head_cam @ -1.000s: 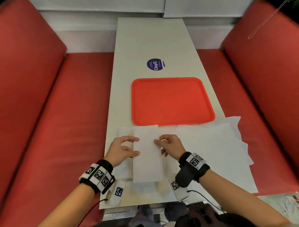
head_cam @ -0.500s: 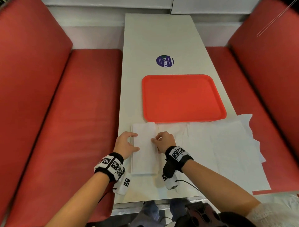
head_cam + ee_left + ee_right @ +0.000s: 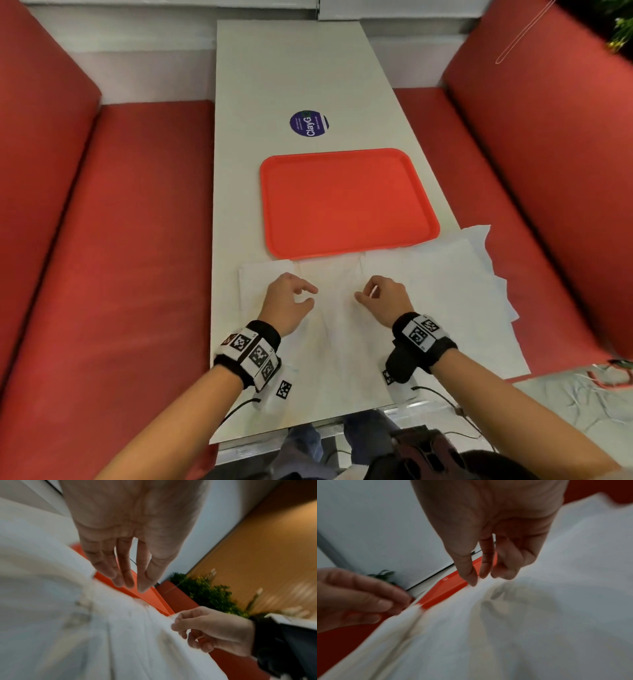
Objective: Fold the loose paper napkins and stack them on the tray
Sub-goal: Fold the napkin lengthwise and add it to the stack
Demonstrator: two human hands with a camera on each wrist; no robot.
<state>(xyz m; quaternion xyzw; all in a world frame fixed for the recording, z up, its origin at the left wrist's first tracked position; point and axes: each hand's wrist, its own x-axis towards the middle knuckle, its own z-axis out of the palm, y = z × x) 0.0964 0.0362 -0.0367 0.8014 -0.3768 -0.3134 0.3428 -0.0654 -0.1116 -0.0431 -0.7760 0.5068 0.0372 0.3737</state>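
A folded white napkin [image 3: 334, 325] lies as a narrow strip near the table's front edge, on other flat napkins. My left hand [image 3: 310, 296] hovers at its left edge, fingers relaxed and thumb apart. In the left wrist view nothing sits between the left hand's [image 3: 135, 586] fingers. My right hand [image 3: 363, 294] is at the strip's right edge with loosely curled fingers. The right wrist view shows my right hand's [image 3: 479, 580] fingertips just above the paper, holding nothing. The orange tray [image 3: 342, 202] lies just beyond, nothing on it. Loose napkins [image 3: 445, 301] spread to the right.
The white table [image 3: 291, 68] is narrow, with red bench seats on the left [image 3: 120, 274] and right [image 3: 531, 171]. A round blue sticker [image 3: 309, 123] sits beyond the tray. The loose napkins overhang the table's right edge.
Both hands have let go of the folded napkin's edges and moved apart. The napkin now lies flat between them.
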